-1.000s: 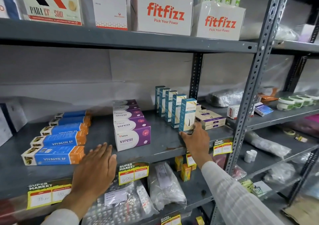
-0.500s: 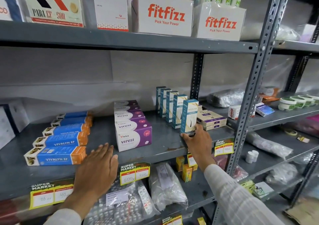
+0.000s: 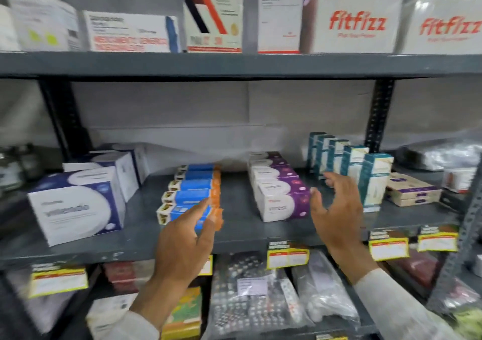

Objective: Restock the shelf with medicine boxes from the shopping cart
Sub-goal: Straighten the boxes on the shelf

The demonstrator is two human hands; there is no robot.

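Both hands are bare of stock: left hand [image 3: 186, 231] and right hand [image 3: 336, 209] hover spread-fingered, each grip empty, before the middle shelf [image 3: 242, 240]. Medicine boxes [image 3: 280, 192] sit at twelve o'clock; cart unseen. Next, likely fetching more from it.

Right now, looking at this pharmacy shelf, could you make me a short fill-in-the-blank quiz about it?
1. Both hands, left hand and right hand, are open and hold ____.
2. The white display boxes on the top shelf read ____.
3. The teal boxes stand upright, while the blue and orange boxes lie ____.

Missing words: nothing; fitfizz; flat
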